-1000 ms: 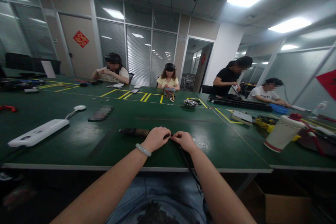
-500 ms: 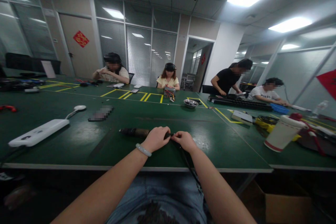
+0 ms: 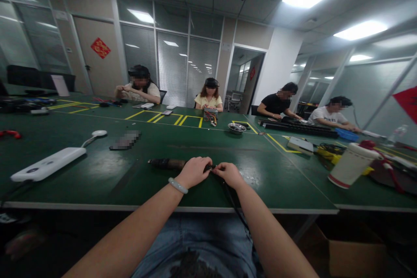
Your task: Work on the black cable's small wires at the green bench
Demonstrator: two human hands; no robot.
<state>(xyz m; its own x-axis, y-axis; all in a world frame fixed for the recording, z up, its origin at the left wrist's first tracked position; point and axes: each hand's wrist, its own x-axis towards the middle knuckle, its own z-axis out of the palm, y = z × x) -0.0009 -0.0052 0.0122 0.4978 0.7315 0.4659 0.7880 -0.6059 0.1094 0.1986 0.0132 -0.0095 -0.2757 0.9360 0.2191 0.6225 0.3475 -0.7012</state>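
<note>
A dark, worn electric screwdriver (image 3: 167, 163) lies across the green table, its narrow tip pointing left. My left hand (image 3: 194, 171) is closed around its rear end, with a pale bangle on the wrist. Close by on the right, my right hand (image 3: 230, 174) pinches at the screwdriver's tail, where the black cord (image 3: 235, 202) comes out. That cord runs down over the table edge towards my lap. The fingertips of both hands almost meet, and the small part between them is too tiny to make out.
A white power strip (image 3: 48, 164) and a phone (image 3: 125, 140) lie to the left. Ahead is a metal bowl (image 3: 236, 128). On the right stand a pale cup (image 3: 352, 166) and a white box (image 3: 300, 145). Several co-workers sit across the green table (image 3: 195, 139).
My hands stay at the screwdriver's tail with barely any shift in the fingers. Across the table, the person in black has moved lower and to the left.
</note>
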